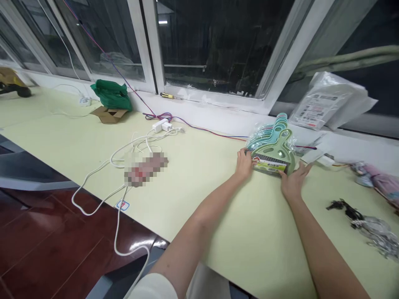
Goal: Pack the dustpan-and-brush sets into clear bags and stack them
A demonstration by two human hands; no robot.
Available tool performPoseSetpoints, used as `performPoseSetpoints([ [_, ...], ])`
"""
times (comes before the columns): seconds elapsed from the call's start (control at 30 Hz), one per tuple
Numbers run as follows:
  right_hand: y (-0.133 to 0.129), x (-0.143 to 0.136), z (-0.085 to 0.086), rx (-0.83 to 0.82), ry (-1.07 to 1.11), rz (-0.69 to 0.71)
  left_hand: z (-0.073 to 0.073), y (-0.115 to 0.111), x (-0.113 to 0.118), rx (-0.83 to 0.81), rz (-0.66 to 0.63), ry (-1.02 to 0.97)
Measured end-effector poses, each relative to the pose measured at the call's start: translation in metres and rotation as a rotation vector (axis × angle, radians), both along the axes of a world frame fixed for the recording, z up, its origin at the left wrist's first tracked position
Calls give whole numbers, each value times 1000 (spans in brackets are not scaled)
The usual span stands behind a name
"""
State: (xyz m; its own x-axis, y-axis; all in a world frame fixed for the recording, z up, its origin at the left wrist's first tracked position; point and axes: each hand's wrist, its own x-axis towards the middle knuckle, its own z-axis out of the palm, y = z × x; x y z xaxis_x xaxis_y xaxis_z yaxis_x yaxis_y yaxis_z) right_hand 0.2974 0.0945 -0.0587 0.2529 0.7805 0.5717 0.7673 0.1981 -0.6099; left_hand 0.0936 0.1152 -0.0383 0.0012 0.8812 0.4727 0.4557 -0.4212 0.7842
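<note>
A row of small dustpan and brush sets [273,151], pale green in front and light blue behind, stands against the wall under the window. Clear plastic wraps part of it, and a yellow-green label crosses the front brush. My left hand [244,163] grips the lower left side of the row, fingers curled round its edge. On the lower right side, my right hand [293,179] holds the front set, thumb at the front and fingers reaching behind. The undersides of both hands' fingers are partly hidden.
To the left lie a power strip with white cables and chargers [162,125], a small cardboard box [109,115] and a green bag [111,94]. A screwdriver [167,95] rests on the sill. Plastic-wrapped packs [327,104] lean at right, above bagged black cables [352,211].
</note>
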Motion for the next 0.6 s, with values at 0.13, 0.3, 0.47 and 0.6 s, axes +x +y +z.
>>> performPoseSetpoints([
  [0.13, 22, 0, -1, -145, -67, 76, -2, 21, 4, 15, 114, -90],
  [0.3, 31, -3, -5, -187, -76, 90, -14, 41, 1, -137, -149, -251],
  [0.47, 40, -3, -11, -126, -72, 134, -25, 56, 4, -133, -272, -292],
  [0.6, 42, -2, -13, -84, -70, 161, -28, 57, 5, -113, -300, -321],
])
